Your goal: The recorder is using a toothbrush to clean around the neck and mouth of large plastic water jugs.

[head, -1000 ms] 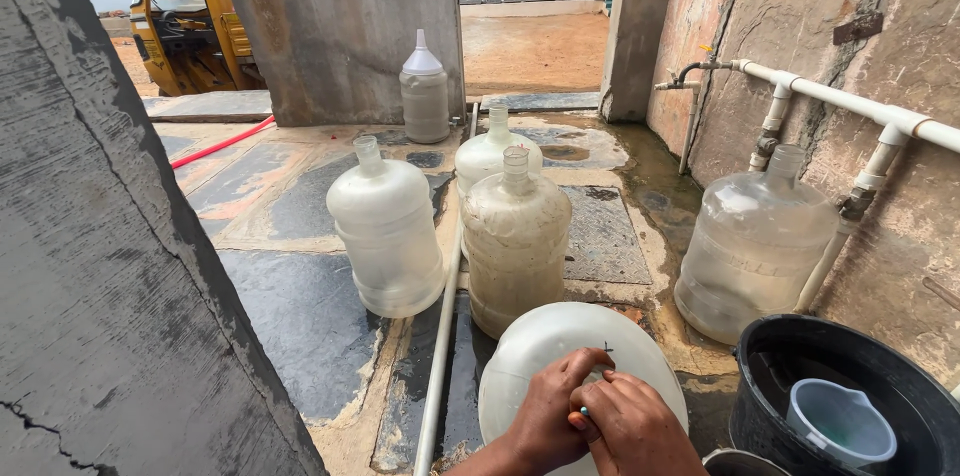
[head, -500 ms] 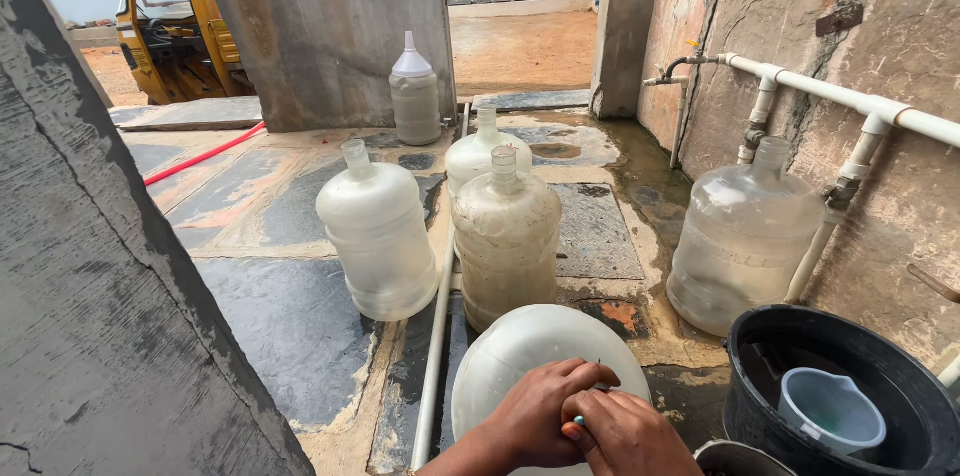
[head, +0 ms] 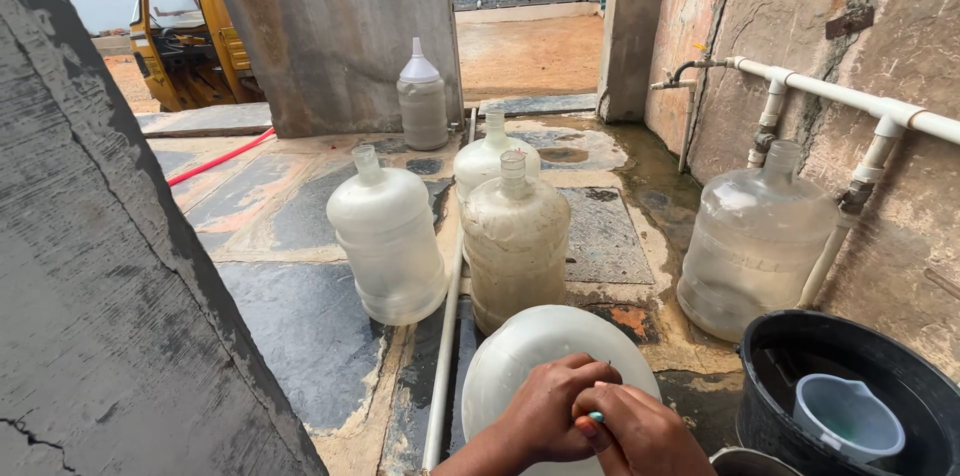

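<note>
We find both hands at the bottom edge of the view, resting on the nearest jug (head: 545,356) — a large, pale, translucent water jug seen end-on, with its rounded dome facing up toward us. Its long axis runs roughly upright, tipped a little toward us; whether the neck sits under the hands we cannot tell, as they cover that part.

The left hand (head: 552,412) lies palm-down on the near curve of the jug, fingers curled and closed against it. The right hand (head: 640,431) is closed too, pressed against the left, and a small teal-tipped piece (head: 596,417) shows between the two; what it is we cannot make out. The hands touch each other, and neither is clearly nearer the jug — both bear on its near side, the jug lying directly ahead of and below them.

Around it: a cloudy jug (head: 515,236) stands upright just beyond, a frosted jug (head: 388,246) to its left, a clear jug (head: 755,241) to the right near the wall pipe (head: 850,96). A white floor pipe (head: 443,336) runs past the nearest jug on its left. A black tub (head: 850,386) holding a grey scoop (head: 848,416) sits just right of the hands. The floor (head: 290,306) is wet stone.
</note>
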